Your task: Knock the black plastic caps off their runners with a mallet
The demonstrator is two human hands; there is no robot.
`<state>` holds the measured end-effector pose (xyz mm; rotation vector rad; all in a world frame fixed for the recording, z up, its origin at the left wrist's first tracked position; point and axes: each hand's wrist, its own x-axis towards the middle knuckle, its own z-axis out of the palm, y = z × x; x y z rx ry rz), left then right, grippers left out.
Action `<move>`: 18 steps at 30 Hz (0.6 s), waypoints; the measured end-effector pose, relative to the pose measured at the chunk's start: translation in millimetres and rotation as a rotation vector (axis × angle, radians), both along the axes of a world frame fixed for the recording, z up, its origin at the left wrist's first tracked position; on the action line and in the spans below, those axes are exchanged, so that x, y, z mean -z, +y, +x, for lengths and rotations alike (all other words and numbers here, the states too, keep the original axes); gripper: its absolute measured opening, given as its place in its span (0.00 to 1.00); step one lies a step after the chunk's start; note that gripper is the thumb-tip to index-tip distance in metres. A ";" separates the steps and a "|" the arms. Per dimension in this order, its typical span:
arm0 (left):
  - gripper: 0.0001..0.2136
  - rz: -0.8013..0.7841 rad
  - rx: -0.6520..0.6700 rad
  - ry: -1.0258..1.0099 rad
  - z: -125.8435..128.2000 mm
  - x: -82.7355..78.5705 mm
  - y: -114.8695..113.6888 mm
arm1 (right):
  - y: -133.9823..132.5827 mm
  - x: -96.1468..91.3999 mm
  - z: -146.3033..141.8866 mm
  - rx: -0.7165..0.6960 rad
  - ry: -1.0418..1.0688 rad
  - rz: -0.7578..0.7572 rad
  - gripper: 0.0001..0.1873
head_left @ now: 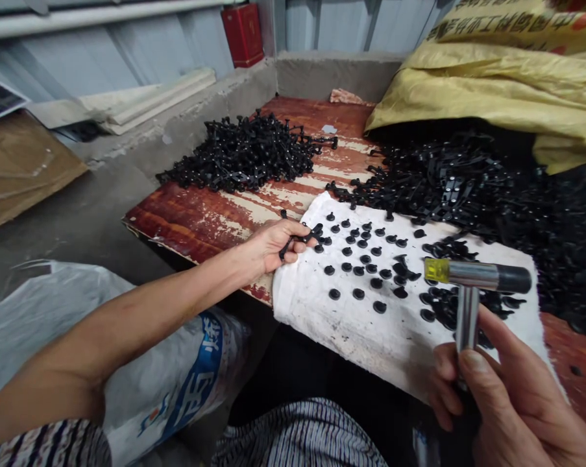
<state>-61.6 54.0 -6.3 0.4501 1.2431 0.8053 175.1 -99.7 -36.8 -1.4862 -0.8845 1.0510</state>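
My left hand point(273, 243) is closed around a slender black plastic part point(313, 234) with knobbed ends, just over the left edge of a white cloth point(312, 318). More of the black pieces poke out between its fingers; how many, I cannot tell. In my right hand point(516, 395) is a small two-faced mallet point(475, 275), held upright by its metal handle, with one yellow face and one black face. Below and left of the mallet, several small black round pieces with short stems point(358, 294) are spread over the cloth. Others lie bunched together behind the mallet's handle.
A heap of black parts point(246, 152) sits at the back left of the worn red board point(176, 220). A larger pile point(448, 175) spills from a yellow sack point(468, 91) at the right. Plastic sacking point(127, 383) lies below my left arm; a concrete ledge point(244, 84) borders the board.
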 end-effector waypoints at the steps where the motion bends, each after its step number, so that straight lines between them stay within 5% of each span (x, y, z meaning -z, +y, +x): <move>1: 0.13 0.001 -0.002 0.006 0.2 0.0 -0.1 | 0.3 0.3 -0.2 -0.007 -0.004 -0.001 0.28; 11: 0.06 -0.012 0.014 0.010 -0.9 4.3 2.4 | -1.5 -0.3 -0.2 -0.012 0.000 0.011 0.27; 18: 0.11 -0.030 -0.001 0.004 0.9 1.2 0.4 | -1.1 0.8 -2.4 -0.026 -0.017 -0.003 0.27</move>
